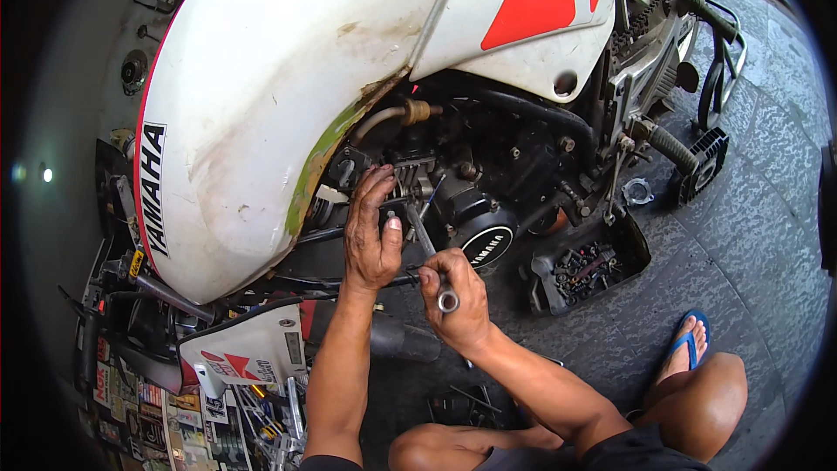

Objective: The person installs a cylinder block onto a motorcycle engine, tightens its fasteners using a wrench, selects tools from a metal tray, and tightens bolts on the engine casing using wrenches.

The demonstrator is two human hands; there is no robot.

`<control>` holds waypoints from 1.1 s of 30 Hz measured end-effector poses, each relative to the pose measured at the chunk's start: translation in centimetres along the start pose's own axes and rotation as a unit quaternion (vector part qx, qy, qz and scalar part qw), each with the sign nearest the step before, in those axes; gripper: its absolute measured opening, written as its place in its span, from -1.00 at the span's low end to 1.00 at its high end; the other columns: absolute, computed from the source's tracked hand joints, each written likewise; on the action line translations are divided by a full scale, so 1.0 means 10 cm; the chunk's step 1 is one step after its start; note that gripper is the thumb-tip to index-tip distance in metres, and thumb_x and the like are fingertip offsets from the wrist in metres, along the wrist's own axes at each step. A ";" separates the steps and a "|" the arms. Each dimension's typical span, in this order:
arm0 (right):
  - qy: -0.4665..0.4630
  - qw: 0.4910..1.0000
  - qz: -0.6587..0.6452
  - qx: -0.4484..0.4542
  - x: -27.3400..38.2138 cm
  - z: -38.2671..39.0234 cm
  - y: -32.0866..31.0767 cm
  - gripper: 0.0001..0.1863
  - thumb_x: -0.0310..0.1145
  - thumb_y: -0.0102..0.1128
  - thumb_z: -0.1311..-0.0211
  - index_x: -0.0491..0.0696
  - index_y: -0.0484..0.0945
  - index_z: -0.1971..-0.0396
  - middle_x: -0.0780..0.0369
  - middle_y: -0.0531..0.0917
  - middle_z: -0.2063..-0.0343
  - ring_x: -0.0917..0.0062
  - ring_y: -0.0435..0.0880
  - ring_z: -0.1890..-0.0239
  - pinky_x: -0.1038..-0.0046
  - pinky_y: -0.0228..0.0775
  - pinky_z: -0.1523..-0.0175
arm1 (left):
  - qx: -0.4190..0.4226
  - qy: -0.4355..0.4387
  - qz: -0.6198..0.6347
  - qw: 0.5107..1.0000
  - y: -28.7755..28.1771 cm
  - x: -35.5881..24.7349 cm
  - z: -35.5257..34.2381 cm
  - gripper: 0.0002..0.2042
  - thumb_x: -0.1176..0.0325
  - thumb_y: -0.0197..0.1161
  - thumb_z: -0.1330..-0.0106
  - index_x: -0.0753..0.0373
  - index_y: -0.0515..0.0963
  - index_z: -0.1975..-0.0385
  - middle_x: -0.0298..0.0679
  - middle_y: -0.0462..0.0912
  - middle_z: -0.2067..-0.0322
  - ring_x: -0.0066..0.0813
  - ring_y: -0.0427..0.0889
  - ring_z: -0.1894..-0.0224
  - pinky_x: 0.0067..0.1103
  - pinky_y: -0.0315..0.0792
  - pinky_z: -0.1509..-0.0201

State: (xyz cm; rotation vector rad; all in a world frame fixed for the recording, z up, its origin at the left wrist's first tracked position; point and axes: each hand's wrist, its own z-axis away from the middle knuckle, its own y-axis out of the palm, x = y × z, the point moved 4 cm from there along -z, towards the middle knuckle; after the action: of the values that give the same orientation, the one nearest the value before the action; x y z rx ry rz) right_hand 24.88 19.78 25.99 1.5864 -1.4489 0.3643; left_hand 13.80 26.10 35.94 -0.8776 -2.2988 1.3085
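Observation:
A white motorbike body (235, 96) with red decals spans the top, over the dark engine (471, 196). My left hand (370, 235) is raised at the engine's finned part (414, 170), fingers stretched upward and slightly bent, their tips at the metal; what lies under the palm is hidden. To its right, my right hand (458, 301) is closed around a steel socket wrench (418, 228), whose long shaft reaches into the engine beside my left thumb and whose hollow end faces me.
A black tray (549, 296) of small metal parts sits on the grey floor (741, 209). A loose white panel (244, 340) and scattered tools (279, 423) lie lower left. A finned cover (702, 166) and a metal ring (637, 191) are at the right, and my sandalled foot (684, 349) lower right.

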 end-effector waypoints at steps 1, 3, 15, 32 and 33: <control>0.000 1.000 -0.001 -0.001 -0.04 0.03 0.01 -0.81 -0.60 0.18 -0.19 -0.18 0.36 0.27 0.10 0.53 0.46 0.23 0.57 0.47 0.30 0.43 0.36 | 0.001 0.000 -0.001 1.000 0.01 0.00 0.00 -0.57 0.30 0.01 -0.27 0.36 0.39 -0.11 0.05 0.43 -0.16 0.09 0.35 -0.25 -0.19 0.15 -0.38; -0.005 0.999 -0.039 -0.008 -0.11 0.07 0.00 -0.83 -0.60 0.15 -0.21 -0.18 0.35 0.26 0.09 0.52 0.46 0.24 0.56 0.48 0.32 0.42 0.37 | -0.003 -0.002 0.002 1.000 0.01 -0.02 0.00 -0.57 0.27 0.00 -0.28 0.36 0.39 -0.11 0.06 0.43 -0.16 0.09 0.35 -0.25 -0.19 0.15 -0.38; -0.036 0.998 0.058 -0.003 -0.12 0.14 0.10 -0.74 -0.68 0.16 -0.08 -0.16 0.37 0.22 0.07 0.50 0.38 0.18 0.54 0.37 0.25 0.42 0.26 | 0.002 -0.003 -0.006 1.000 0.01 -0.03 0.00 -0.57 0.21 -0.04 -0.32 0.37 0.41 -0.07 0.07 0.44 -0.14 0.12 0.36 -0.24 -0.18 0.16 -0.36; 0.101 0.993 0.046 -0.045 -0.37 -1.35 -0.31 -0.78 -0.38 -0.01 -0.38 -0.27 0.43 0.32 -0.13 0.59 0.50 -0.12 0.58 0.37 0.10 0.37 0.33 | -0.002 0.007 0.002 1.000 0.00 -0.02 -0.01 -0.56 0.18 -0.09 -0.32 0.36 0.42 -0.06 0.08 0.44 -0.13 0.13 0.37 -0.22 -0.19 0.17 -0.36; 0.095 0.992 0.029 -0.073 -0.41 -1.31 -0.34 -0.78 -0.36 -0.02 -0.41 -0.24 0.45 0.29 -0.06 0.60 0.56 0.02 0.61 0.47 0.18 0.37 0.37 | -0.004 0.006 0.003 1.000 0.01 -0.02 -0.02 -0.56 0.19 -0.08 -0.32 0.35 0.42 -0.07 0.07 0.44 -0.13 0.12 0.37 -0.22 -0.19 0.17 -0.35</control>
State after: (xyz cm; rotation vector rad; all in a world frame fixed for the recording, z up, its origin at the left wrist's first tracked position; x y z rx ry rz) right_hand 31.46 32.07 28.42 1.3572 -1.3457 0.4217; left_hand 14.04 26.15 35.95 -0.8943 -2.2946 1.2942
